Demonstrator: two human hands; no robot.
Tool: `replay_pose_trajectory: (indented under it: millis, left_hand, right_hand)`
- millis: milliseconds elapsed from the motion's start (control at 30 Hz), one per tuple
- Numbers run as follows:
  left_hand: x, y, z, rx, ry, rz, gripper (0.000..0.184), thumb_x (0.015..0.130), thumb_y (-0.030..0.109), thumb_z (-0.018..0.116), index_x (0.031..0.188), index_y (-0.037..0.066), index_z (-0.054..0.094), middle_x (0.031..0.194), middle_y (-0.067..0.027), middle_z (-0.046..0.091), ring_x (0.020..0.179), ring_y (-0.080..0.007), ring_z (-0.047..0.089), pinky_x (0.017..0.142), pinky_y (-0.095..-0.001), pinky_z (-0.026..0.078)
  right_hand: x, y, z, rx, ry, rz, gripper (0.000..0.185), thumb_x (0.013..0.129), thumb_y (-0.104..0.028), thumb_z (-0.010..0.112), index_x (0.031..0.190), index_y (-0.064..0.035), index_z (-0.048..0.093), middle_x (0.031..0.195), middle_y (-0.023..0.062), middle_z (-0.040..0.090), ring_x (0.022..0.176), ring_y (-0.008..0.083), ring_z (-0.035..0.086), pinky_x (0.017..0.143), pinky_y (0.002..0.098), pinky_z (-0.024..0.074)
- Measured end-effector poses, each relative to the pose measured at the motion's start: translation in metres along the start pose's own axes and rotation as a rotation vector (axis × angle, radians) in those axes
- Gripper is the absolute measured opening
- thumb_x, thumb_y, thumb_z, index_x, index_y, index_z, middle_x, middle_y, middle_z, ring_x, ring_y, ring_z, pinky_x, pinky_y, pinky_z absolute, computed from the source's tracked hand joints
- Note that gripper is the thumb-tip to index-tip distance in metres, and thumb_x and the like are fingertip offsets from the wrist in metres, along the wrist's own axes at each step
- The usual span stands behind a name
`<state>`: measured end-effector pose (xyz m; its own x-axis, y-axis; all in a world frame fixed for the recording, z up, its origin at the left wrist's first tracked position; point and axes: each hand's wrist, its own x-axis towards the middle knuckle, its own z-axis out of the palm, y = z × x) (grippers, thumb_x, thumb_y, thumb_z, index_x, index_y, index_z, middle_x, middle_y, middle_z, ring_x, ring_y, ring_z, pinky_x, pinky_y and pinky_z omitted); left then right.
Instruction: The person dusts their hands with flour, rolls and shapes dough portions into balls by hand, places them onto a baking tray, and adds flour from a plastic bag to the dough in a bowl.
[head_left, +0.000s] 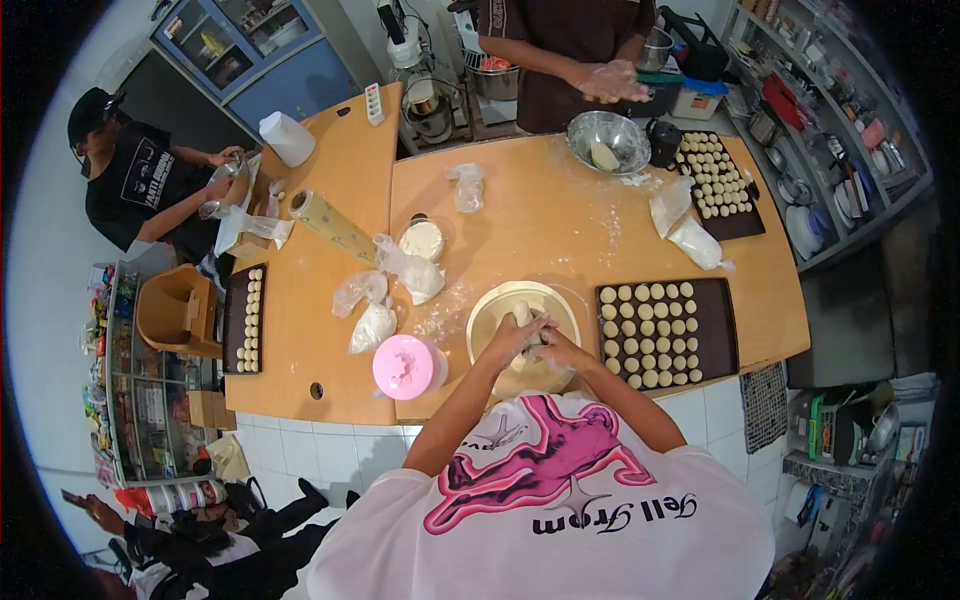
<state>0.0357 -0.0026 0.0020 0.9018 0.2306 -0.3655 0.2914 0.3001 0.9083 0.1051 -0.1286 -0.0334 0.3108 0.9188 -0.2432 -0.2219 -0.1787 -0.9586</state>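
Observation:
Over a wide cream bowl (481, 315) at the table's near edge, both hands are close together around pale dough (521, 314). My left hand (510, 342) has its fingers curled against the dough. Beside it, my right hand (558, 350) is also bent toward the dough, its fingertips partly hidden. More dough lies low in the bowl. To the right is a dark tray (717, 325) with rows of small round dough balls (647, 328). A pink-lidded container (408, 367) stands left of the bowl.
Flour bags (373, 328), a plastic-wrap roll (333, 227) and a white tub (421, 240) are left of centre. Across the table, a person's hands (610, 82) are near a metal bowl (608, 138). Another person (150, 180) is at left. More trays (742, 222) lie at the sides.

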Motion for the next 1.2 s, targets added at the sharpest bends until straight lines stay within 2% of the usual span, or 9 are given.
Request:
replay_pose_trajectory:
  millis: [100,200,300,500,700,800,900,1000,1200]
  left_hand:
    - [0.001,0.002,-0.003,-0.066,-0.023,-0.072,0.037,0.091,0.031,0.057,0.100,-0.005,0.056,0.094,-0.0147,0.065,0.081,-0.0187,0.063,0.066,-0.0308,0.053]
    - [0.000,0.008,-0.001,-0.108,-0.031,-0.045,0.037,0.089,0.033,0.058,0.097,-0.003,0.062,0.089,-0.0113,0.067,0.078,-0.0167,0.063,0.068,-0.0296,0.052]
    - [-0.001,0.012,0.006,-0.135,0.079,0.021,0.034,0.089,0.033,0.059,0.085,-0.001,0.062,0.089,-0.0130,0.066,0.077,-0.0167,0.063,0.066,-0.0300,0.053]
    - [0.005,0.002,0.009,-0.131,0.265,-0.044,0.033,0.082,0.029,0.068,0.064,0.007,0.052,0.062,-0.0051,0.058,0.052,-0.0121,0.054,0.043,-0.0285,0.043]
    - [0.010,-0.010,0.012,-0.130,0.364,0.060,0.033,0.080,0.028,0.070,0.060,0.008,0.052,0.054,-0.0022,0.052,0.042,-0.0113,0.047,0.036,-0.0265,0.035]
    - [0.008,-0.002,0.017,-0.144,0.403,0.009,0.037,0.082,0.032,0.068,0.058,0.008,0.052,0.053,-0.0022,0.052,0.042,-0.0110,0.047,0.036,-0.0268,0.035]
    - [-0.001,0.012,0.023,-0.115,0.358,0.064,0.042,0.084,0.036,0.065,0.057,0.007,0.052,0.054,-0.0024,0.053,0.042,-0.0102,0.047,0.035,-0.0259,0.035]
    - [-0.005,0.015,0.018,-0.002,0.367,0.080,0.046,0.085,0.041,0.063,0.057,0.007,0.052,0.053,-0.0024,0.053,0.040,-0.0094,0.046,0.033,-0.0251,0.034]
    - [-0.001,0.008,0.019,-0.133,0.451,0.072,0.038,0.080,0.029,0.071,0.055,0.008,0.050,0.047,-0.0010,0.048,0.039,-0.0092,0.045,0.033,-0.0251,0.034]
  right_hand:
    - [-0.004,-0.002,0.009,0.031,0.120,-0.182,0.039,0.080,-0.011,0.058,0.116,0.0020,0.052,0.106,0.0087,0.056,0.093,0.0169,0.055,0.076,0.0296,0.0472]
    - [0.007,0.015,-0.008,-0.021,-0.045,0.102,0.035,0.079,-0.011,0.059,0.112,0.0016,0.056,0.106,0.0084,0.056,0.092,0.0165,0.055,0.075,0.0291,0.0469]
    - [0.005,0.009,-0.008,-0.019,0.054,0.137,0.034,0.079,-0.011,0.059,0.111,0.0017,0.057,0.103,0.0077,0.057,0.090,0.0158,0.056,0.074,0.0287,0.0469]
    - [0.011,0.018,-0.007,0.102,0.018,0.087,0.036,0.080,-0.011,0.059,0.114,0.0012,0.055,0.098,0.0064,0.059,0.084,0.0124,0.056,0.071,0.0261,0.0464]
    - [0.015,0.027,-0.012,-0.020,-0.058,0.214,0.041,0.081,-0.012,0.058,0.120,-0.0010,0.049,0.090,0.0027,0.059,0.077,0.0110,0.054,0.067,0.0241,0.0444]
    - [0.014,0.026,-0.007,0.034,0.033,0.162,0.026,0.077,-0.015,0.061,0.100,-0.0026,0.060,0.075,0.0008,0.055,0.064,0.0106,0.048,0.058,0.0247,0.0394]
    - [0.008,0.014,-0.010,0.081,-0.016,0.178,0.028,0.079,-0.015,0.058,0.104,-0.0017,0.057,0.087,0.0024,0.058,0.077,0.0119,0.052,0.068,0.0246,0.0419]
    - [0.012,0.026,-0.009,0.078,-0.063,0.086,0.022,0.078,-0.017,0.059,0.094,-0.0031,0.060,0.077,0.0013,0.056,0.069,0.0110,0.050,0.062,0.0246,0.0401]
    - [0.009,0.018,-0.008,0.079,-0.097,0.139,0.023,0.078,-0.019,0.058,0.095,-0.0028,0.060,0.081,0.0018,0.058,0.073,0.0111,0.053,0.066,0.0255,0.0420]
